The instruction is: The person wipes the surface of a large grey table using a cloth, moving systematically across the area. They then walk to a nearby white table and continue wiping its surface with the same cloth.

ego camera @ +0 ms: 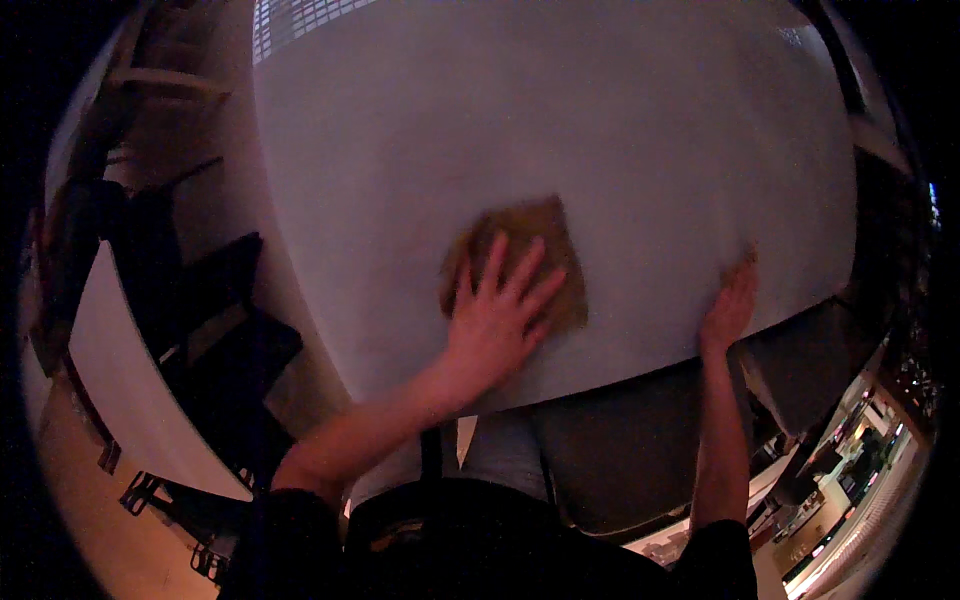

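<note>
A brown cloth [566, 300] lies flat on the white tabletop [645, 150], a little above the table's near edge. My left hand [499, 315] presses on it with the fingers spread, and the cloth shows around and beyond the fingertips. My right hand [731, 304] rests at the table's near edge on the right, its fingers pointing away from me. A small brownish patch shows by its fingertips, too blurred to name. Whether my right hand holds anything is hard to tell in the dim light.
Dark chairs [225, 352] stand left of the table, with another white tabletop [142, 367] beyond them. A dark seat or bench [622, 450] runs below the near edge. A light grid pattern [307, 22] shows at the table's far left corner.
</note>
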`<action>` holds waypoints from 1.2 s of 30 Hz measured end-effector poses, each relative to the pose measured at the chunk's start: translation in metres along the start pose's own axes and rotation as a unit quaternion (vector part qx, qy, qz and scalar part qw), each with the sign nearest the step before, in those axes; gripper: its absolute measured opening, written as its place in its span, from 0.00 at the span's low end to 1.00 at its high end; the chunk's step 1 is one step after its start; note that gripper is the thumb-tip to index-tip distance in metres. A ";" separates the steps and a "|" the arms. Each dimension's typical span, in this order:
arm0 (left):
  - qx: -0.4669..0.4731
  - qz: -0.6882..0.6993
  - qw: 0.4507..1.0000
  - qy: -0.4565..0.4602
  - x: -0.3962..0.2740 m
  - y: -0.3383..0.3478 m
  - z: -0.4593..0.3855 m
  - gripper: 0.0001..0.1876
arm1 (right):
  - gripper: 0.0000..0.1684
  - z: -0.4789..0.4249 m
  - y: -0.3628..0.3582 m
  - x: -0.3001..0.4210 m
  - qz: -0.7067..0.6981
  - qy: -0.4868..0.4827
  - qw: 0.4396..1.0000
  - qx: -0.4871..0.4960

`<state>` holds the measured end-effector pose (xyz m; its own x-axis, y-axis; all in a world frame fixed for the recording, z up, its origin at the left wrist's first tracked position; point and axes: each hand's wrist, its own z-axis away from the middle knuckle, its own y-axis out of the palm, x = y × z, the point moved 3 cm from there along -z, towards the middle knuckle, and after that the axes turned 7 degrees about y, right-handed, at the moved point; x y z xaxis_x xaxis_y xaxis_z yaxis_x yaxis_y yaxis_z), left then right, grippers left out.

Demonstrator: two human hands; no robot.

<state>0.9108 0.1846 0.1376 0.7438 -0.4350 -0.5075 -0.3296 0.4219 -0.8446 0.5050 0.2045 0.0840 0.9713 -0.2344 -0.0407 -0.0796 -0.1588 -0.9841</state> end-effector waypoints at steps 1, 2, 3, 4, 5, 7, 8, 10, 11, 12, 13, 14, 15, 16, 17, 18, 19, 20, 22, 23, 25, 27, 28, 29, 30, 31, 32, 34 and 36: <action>-0.031 -0.027 0.999 -0.020 0.015 -0.011 -0.013 0.33 | 0.28 -0.002 0.000 0.002 0.003 0.015 1.000 -0.006; -0.058 -0.047 0.996 -0.052 0.025 -0.016 -0.015 0.33 | 0.28 -0.002 0.001 0.000 0.010 0.031 0.999 -0.012; -0.084 -0.067 0.991 -0.085 0.034 -0.021 -0.015 0.33 | 0.28 -0.001 0.000 -0.004 0.016 0.048 0.999 -0.018; -0.108 -0.089 0.983 -0.120 0.042 -0.028 -0.012 0.32 | 0.28 -0.004 -0.006 0.004 -0.001 0.053 0.999 -0.010; -0.075 -0.084 0.987 -0.114 0.035 -0.018 0.002 0.33 | 0.28 -0.010 -0.012 0.016 -0.019 0.056 0.998 -0.006; -0.009 -0.075 0.992 -0.099 0.009 0.004 0.038 0.33 | 0.28 -0.015 -0.014 0.022 -0.025 0.058 0.998 -0.003; -0.010 -0.064 0.996 -0.066 0.010 0.005 0.035 0.33 | 0.28 -0.011 -0.013 0.021 -0.011 0.058 0.998 -0.001; -0.008 -0.042 0.999 -0.002 0.014 0.003 0.023 0.33 | 0.28 -0.005 -0.010 0.018 0.015 0.060 0.998 0.002; -0.038 -0.053 0.998 0.001 0.024 -0.004 0.003 0.33 | 0.28 -0.002 -0.008 0.014 0.030 0.064 0.998 0.001; -0.065 -0.065 0.996 0.001 0.037 -0.012 -0.026 0.33 | 0.28 -0.001 -0.007 0.014 0.044 0.066 0.997 0.001; -0.093 -0.076 0.993 -0.002 0.045 -0.018 -0.047 0.34 | 0.28 -0.003 -0.009 0.017 0.009 0.058 0.998 -0.003; -0.120 -0.087 0.988 -0.040 0.048 -0.019 -0.061 0.33 | 0.28 -0.009 -0.012 0.019 -0.026 0.048 0.998 -0.008; -0.147 -0.098 0.981 -0.078 0.048 -0.020 -0.073 0.33 | 0.28 -0.014 -0.014 0.022 -0.062 0.037 0.997 -0.013; -0.173 -0.108 0.972 -0.115 0.045 -0.017 -0.084 0.33 | 0.28 -0.016 -0.012 0.022 -0.057 0.033 0.998 -0.016; -0.160 -0.074 0.982 -0.070 0.028 -0.005 -0.094 0.32 | 0.28 -0.011 -0.011 0.020 -0.051 0.031 0.998 -0.018; -0.145 -0.042 0.988 -0.029 0.010 0.007 -0.099 0.32 | 0.28 -0.007 -0.011 0.023 -0.048 0.026 0.998 -0.017; -0.132 -0.007 0.991 0.016 -0.006 0.016 -0.107 0.31 | 0.28 -0.004 -0.007 0.012 -0.026 0.021 0.999 -0.021; -0.138 -0.006 0.989 0.054 -0.012 0.018 -0.117 0.30 | 0.28 0.000 0.002 -0.006 0.000 0.020 0.999 -0.029; -0.143 -0.015 0.983 0.115 -0.007 0.019 -0.130 0.29 | 0.28 0.000 0.009 -0.010 0.009 0.024 0.999 -0.026; -0.167 -0.050 0.982 0.076 0.012 0.014 -0.134 0.29 | 0.29 0.000 0.007 -0.004 -0.002 0.033 0.999 -0.018; -0.213 -0.121 0.970 0.000 0.068 -0.003 -0.126 0.29 | 0.29 -0.002 0.003 0.005 -0.025 0.039 0.999 -0.011; -0.236 -0.139 0.957 -0.097 0.105 -0.039 -0.081 0.29 | 0.29 0.000 0.000 0.003 -0.044 0.043 0.998 -0.013; -0.228 -0.155 0.951 -0.140 0.114 -0.044 -0.056 0.30 | 0.29 0.001 0.002 0.000 -0.032 0.047 0.998 -0.015; -0.220 -0.170 0.943 -0.182 0.115 -0.042 -0.036 0.30 | 0.29 0.007 0.006 -0.007 -0.019 0.052 0.998 -0.017; -0.215 -0.164 0.945 -0.183 0.105 -0.038 -0.034 0.31 | 0.29 0.010 0.009 -0.011 -0.007 0.054 0.998 -0.018; -0.206 -0.158 0.947 -0.188 0.089 -0.032 -0.036 0.31 | 0.29 0.012 0.009 -0.012 -0.002 0.046 0.999 -0.021; -0.195 -0.151 0.949 -0.194 0.075 -0.028 -0.041 0.31 | 0.30 0.012 0.008 -0.013 0.001 0.036 0.999 -0.022; -0.162 -0.132 0.977 -0.042 0.050 -0.010 -0.069 0.32 | 0.31 0.005 0.007 -0.006 -0.018 0.024 0.999 -0.024; -0.150 -0.111 0.982 0.039 0.060 -0.009 -0.085 0.33 | 0.31 -0.001 0.003 0.001 -0.056 0.027 0.998 -0.014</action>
<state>0.9091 0.0875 0.0998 0.7732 -0.5546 -0.3077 -0.3307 0.0614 -0.9417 0.5054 0.2031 0.0807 0.9612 -0.2644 0.0788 0.0214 -0.2134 -0.9767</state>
